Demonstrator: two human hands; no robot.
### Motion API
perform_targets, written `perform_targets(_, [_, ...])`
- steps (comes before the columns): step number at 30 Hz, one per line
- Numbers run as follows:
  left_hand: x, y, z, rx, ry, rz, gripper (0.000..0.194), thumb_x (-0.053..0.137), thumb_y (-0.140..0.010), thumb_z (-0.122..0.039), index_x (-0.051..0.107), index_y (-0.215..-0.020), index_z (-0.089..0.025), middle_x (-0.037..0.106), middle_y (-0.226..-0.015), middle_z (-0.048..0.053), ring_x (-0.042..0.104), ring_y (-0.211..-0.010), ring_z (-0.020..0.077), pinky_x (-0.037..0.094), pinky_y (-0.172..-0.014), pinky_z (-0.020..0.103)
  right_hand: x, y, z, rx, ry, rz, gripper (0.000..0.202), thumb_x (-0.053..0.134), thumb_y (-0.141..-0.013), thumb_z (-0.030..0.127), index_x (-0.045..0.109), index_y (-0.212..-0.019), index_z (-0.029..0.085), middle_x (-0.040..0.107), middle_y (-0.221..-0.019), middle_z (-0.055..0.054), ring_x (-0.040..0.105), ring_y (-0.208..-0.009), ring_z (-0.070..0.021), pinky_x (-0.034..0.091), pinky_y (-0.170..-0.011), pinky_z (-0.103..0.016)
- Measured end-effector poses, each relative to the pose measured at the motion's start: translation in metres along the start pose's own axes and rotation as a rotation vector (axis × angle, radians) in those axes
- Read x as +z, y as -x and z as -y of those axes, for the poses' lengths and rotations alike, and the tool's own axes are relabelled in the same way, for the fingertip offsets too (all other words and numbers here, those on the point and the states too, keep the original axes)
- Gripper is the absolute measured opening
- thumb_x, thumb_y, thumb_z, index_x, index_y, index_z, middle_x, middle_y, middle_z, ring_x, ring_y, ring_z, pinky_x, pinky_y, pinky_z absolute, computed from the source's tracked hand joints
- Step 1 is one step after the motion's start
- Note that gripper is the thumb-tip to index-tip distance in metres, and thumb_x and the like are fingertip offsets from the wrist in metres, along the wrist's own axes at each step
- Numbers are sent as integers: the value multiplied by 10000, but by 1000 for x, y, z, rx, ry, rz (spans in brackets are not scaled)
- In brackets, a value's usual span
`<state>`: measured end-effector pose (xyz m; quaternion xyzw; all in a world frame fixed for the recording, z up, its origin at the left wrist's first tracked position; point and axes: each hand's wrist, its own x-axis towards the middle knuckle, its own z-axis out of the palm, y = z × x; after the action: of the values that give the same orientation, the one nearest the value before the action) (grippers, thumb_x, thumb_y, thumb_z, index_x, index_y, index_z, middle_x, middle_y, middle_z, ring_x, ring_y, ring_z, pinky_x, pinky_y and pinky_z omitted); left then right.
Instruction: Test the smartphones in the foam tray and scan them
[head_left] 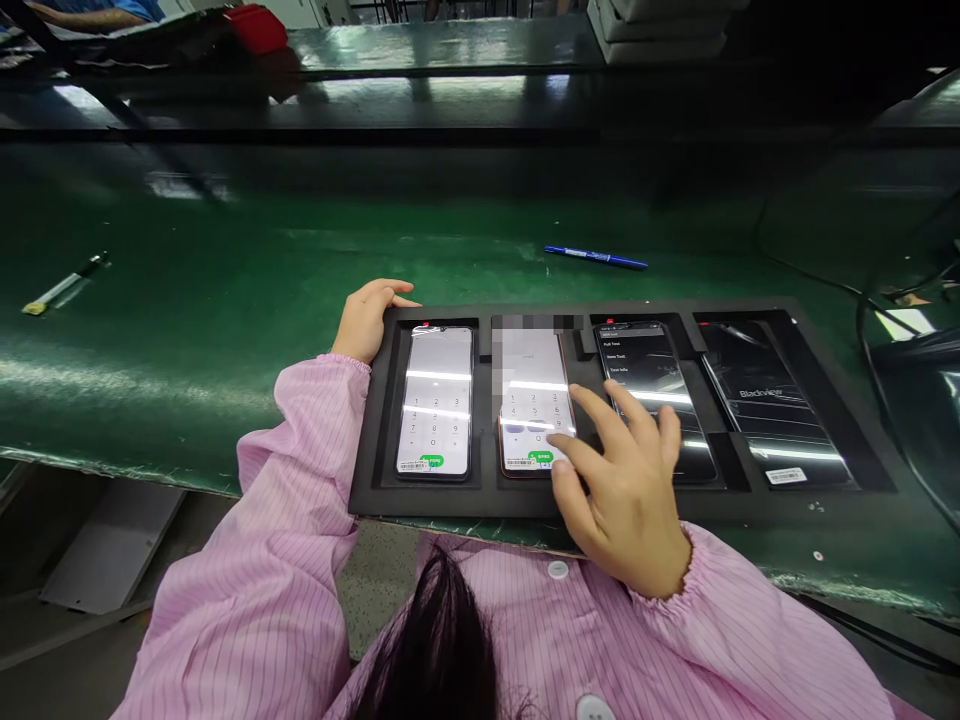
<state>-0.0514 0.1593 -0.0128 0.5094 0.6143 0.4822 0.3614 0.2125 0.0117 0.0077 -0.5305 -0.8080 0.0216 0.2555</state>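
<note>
The left hand [362,322] rests at the far left corner of a black foam tray [486,495], its fingers lying along the far rim, its grip partly curled, though whether it pinches the foam I cannot tell; the right hand [626,480] is over the second phone from the left [529,375], its grip open with the fingers spread and bent, the index fingertip at the lower right of the lit keypad, at or just above the glass; the tray lies on the green tabletop [285,240] along its near edge and has four phones side by side, each in its own recess; the leftmost phone [437,375] shows a lit dial pad with a green button, much like the one under the fingertip; the third phone [645,365], partly hidden by the right hand, shows a dark screen with a list of white text lines; the rightmost phone [765,385] has a dark face reading "Blackview" and a white label near its lower end; beyond the tray a blue pen [596,257] lies on the tabletop, and a second, pale pen-like tool [64,285] lies well apart at the left; black cables [874,350] run at the right.
</note>
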Motion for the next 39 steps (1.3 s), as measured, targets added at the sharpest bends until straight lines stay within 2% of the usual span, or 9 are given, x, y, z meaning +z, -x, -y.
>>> perform_targets(4, [0,1,1,17,-15,-4,271,417,-740,-310,641,-808,-173,691,-710,28,632,-821,197,483,-814,296,0,-2,6,-104,-38,132,258,455,-846,305,680,-938,218,481,-1336,-110,318,-1279,-375,214,-958,-672])
perform_targets(8, [-1,0,1,30,-27,-6,264,415,-749,-306,645,-780,-179,693,-713,27,629,-834,195,474,-828,289,0,0,3,35,-8,-18,289,430,-852,274,690,-765,182,541,-1261,-118,388,-1239,-363,252,-963,-632])
perform_targets(10, [-1,0,2,26,-10,-1,257,419,-746,-300,647,-779,-184,693,-707,25,630,-817,193,479,-806,285,1,1,1,69,9,-40,301,427,-852,260,684,-722,173,555,-1238,-121,402,-1228,-367,249,-963,-633])
perform_targets(16, [-1,-1,3,8,15,1,244,430,-749,-287,646,-797,-184,696,-695,19,633,-762,183,483,-764,283,1,-2,7,-82,-80,146,262,446,-851,287,686,-930,220,469,-1335,-116,306,-1282,-389,223,-953,-672])
perform_targets(17, [-1,-1,3,12,16,2,243,429,-752,-285,645,-795,-184,695,-690,17,633,-761,180,480,-772,282,0,-3,8,-87,-91,145,261,445,-851,285,684,-933,218,467,-1333,-120,308,-1278,-393,226,-949,-674])
perform_targets(22, [2,0,2,24,28,-5,243,397,-763,-245,631,-748,-179,680,-650,14,626,-745,164,464,-790,267,0,0,7,-107,-210,-42,231,437,-837,242,653,-852,161,538,-1205,-149,385,-1229,-382,257,-966,-628])
perform_targets(25, [5,3,0,5,10,-43,249,374,-768,-220,616,-732,-175,665,-618,9,621,-719,158,456,-781,264,2,-1,12,-144,-258,-52,199,451,-830,235,632,-857,156,562,-1161,-145,412,-1214,-364,260,-982,-610])
perform_targets(32, [12,12,3,-14,-38,-2,218,413,-767,-242,624,-766,-184,638,-598,-16,612,-724,158,441,-740,259,12,-8,37,-296,-256,131,224,456,-840,253,661,-883,173,557,-1201,-135,388,-1223,-356,251,-975,-614])
perform_targets(39, [13,10,0,-29,-3,16,214,408,-772,-209,617,-727,-184,595,-568,-29,609,-671,138,443,-727,245,20,-12,49,-365,-125,311,328,462,-866,376,600,-1141,263,446,-1363,-109,301,-1273,-376,228,-955,-644])
